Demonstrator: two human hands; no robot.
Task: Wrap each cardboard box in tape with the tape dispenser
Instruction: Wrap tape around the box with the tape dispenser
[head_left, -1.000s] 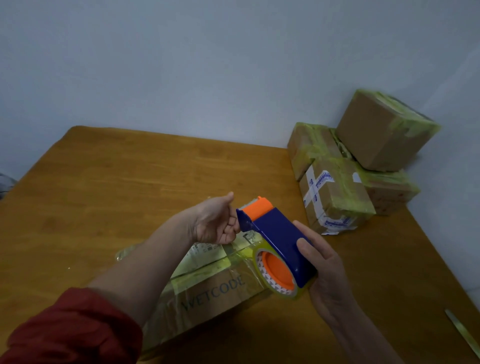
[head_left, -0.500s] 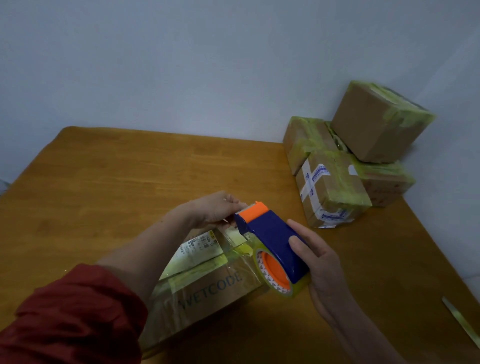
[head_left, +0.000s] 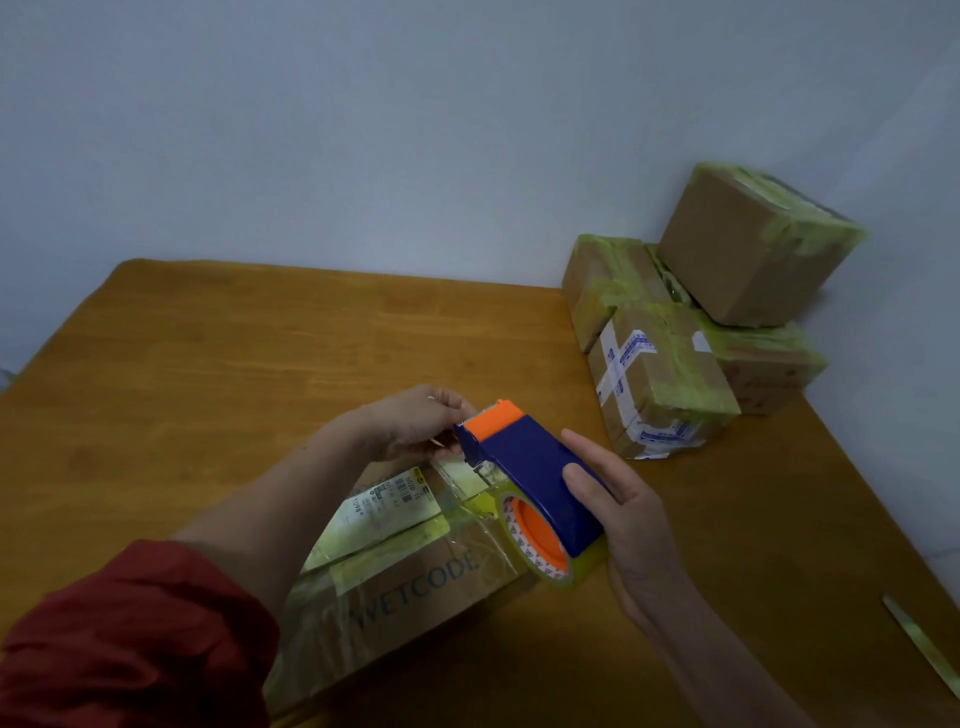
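Over the flat cardboard box (head_left: 415, 566) lying on the desk (head_left: 234, 364), the right hand (head_left: 631, 525) curls its fingers (head_left: 582, 483) round the blue-and-orange tape dispenser (head_left: 524, 467). The left hand (head_left: 410, 423) pinches the tape end (head_left: 470, 414) at its nose. Taped boxes (head_left: 670, 364) sit stacked in the far right corner.

The left hand (head_left: 415, 423) has rolled from a thumb-up fist beside the dispenser (head_left: 530, 483) to palm-down, fingertips now pinching at its orange front end, which has dipped slightly toward the box (head_left: 415, 577).
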